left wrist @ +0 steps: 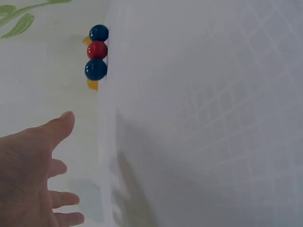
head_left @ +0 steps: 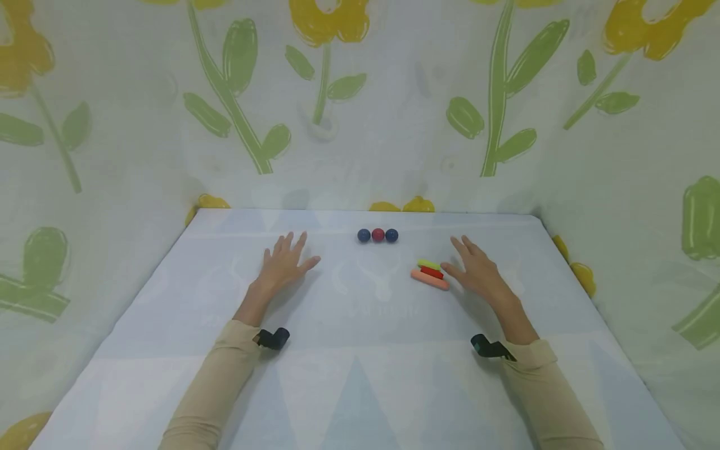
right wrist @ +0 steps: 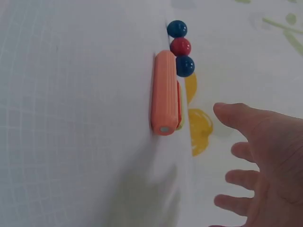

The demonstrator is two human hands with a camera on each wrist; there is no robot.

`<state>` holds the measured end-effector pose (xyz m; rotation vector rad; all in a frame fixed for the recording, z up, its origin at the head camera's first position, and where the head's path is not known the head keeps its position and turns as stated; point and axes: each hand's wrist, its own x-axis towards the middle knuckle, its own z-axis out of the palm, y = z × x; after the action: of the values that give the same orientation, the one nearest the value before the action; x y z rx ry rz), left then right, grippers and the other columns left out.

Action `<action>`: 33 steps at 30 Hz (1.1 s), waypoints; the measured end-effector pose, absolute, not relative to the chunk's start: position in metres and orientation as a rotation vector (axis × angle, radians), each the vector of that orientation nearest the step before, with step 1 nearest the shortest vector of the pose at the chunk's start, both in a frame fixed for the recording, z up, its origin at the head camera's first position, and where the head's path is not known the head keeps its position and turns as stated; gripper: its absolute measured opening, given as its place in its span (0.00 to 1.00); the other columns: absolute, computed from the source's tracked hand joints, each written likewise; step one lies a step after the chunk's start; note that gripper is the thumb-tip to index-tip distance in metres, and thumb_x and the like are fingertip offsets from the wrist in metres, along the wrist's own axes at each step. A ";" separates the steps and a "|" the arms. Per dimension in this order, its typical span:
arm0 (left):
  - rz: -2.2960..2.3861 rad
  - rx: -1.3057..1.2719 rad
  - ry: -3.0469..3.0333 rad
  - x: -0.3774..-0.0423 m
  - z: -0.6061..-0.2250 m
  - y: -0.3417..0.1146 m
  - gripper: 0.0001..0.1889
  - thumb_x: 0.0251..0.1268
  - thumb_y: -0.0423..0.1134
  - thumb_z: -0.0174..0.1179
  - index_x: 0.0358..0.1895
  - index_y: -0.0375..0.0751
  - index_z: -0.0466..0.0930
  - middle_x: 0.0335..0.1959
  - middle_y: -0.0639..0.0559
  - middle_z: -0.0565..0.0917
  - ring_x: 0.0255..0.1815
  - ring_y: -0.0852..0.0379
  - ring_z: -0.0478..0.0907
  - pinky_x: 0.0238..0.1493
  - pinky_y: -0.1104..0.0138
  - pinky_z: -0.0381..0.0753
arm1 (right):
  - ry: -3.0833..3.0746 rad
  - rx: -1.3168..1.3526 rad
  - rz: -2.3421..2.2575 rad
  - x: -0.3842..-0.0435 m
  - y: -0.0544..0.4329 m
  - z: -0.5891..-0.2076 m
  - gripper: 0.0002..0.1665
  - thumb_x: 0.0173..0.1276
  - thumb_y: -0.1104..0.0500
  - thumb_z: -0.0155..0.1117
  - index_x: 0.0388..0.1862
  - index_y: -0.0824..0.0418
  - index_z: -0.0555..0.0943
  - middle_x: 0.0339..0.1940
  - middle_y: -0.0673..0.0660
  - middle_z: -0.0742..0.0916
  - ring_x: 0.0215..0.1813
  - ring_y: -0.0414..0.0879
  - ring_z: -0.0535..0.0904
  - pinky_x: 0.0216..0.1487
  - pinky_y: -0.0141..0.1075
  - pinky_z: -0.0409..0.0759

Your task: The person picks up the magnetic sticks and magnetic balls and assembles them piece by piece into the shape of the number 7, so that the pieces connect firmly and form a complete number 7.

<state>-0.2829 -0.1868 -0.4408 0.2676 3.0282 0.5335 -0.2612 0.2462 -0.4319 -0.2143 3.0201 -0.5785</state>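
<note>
Both hands hover over the white table with fingers spread and nothing held. My left hand (head_left: 281, 265) is at the left, its thumb pointing inward. On the right, my right hand (head_left: 477, 270) has its thumb close beside three short sticks lying side by side: a yellow-green stick (head_left: 429, 264), a red stick (head_left: 432, 272) and a longer salmon ribbed stick (head_left: 430, 279). In the right wrist view the salmon stick (right wrist: 165, 94) mostly hides the other two. Farther back, a red ball (head_left: 378, 235) sits between a left blue ball (head_left: 364, 235) and a right blue ball (head_left: 391, 235), in a row.
A pale cloth with faint blue triangles covers the table (head_left: 360, 325). Curtains (head_left: 394, 125) printed with yellow flowers and green leaves stand along the back and both sides. Each sleeved forearm carries a black wrist camera, one left (head_left: 274, 339) and one right (head_left: 490, 347).
</note>
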 end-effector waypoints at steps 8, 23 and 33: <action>0.586 0.385 2.998 -0.291 -0.435 -0.174 0.40 0.72 0.58 0.51 0.78 0.39 0.50 0.76 0.30 0.55 0.76 0.29 0.52 0.70 0.34 0.56 | 3.028 -0.259 -0.697 -0.255 0.237 -0.428 0.41 0.71 0.46 0.60 0.76 0.60 0.59 0.75 0.70 0.64 0.74 0.67 0.61 0.68 0.65 0.64; 0.708 0.482 2.936 -0.316 -0.440 -0.158 0.36 0.70 0.54 0.57 0.73 0.34 0.61 0.65 0.32 0.72 0.67 0.37 0.68 0.70 0.47 0.66 | 3.067 -0.348 -0.781 -0.257 0.221 -0.427 0.26 0.69 0.52 0.65 0.60 0.64 0.78 0.54 0.66 0.82 0.53 0.59 0.81 0.50 0.50 0.82; 0.821 0.462 2.889 -0.326 -0.444 -0.150 0.34 0.69 0.54 0.58 0.72 0.39 0.63 0.62 0.37 0.76 0.65 0.42 0.72 0.67 0.50 0.70 | 3.010 -0.321 -0.815 -0.271 0.216 -0.434 0.20 0.72 0.56 0.61 0.58 0.64 0.80 0.52 0.64 0.83 0.53 0.57 0.81 0.53 0.49 0.82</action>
<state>-0.3262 -0.1499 -0.4438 0.4617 2.8885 0.8207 -0.2708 0.2161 -0.4341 -0.3205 3.0098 -0.8149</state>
